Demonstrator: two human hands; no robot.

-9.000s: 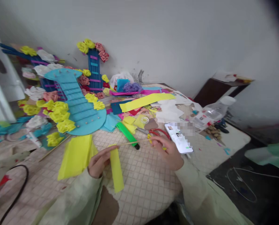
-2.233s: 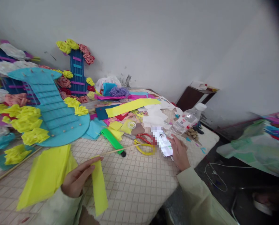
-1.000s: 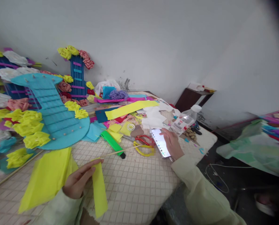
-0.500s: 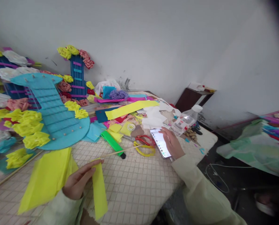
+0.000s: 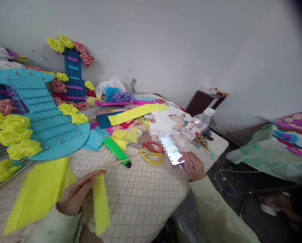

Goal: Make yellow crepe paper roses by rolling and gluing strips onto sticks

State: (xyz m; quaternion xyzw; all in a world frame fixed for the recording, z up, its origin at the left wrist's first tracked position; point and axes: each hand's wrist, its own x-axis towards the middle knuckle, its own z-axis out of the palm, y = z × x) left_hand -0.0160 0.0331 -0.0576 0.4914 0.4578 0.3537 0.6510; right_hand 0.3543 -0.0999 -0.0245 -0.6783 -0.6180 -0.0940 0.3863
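My left hand pinches a narrow yellow paper strip together with a thin wooden stick that reaches toward the scissors. A wide yellow paper sheet lies under and left of that hand. My right hand rests at the near end of a smartphone lying on the table, fingers curled at its edge and its screen lit. Red and yellow-handled scissors lie just left of the phone.
A green utility knife, paper scraps and a long yellow strip clutter the checked tablecloth. Blue guitar-shaped boards with paper flowers fill the left. A plastic bottle lies near the right edge; a dark side table stands behind.
My right hand slid down from over the phone's screen to its near end. The view shifted a little right and down. My left hand kept holding the strip and stick.
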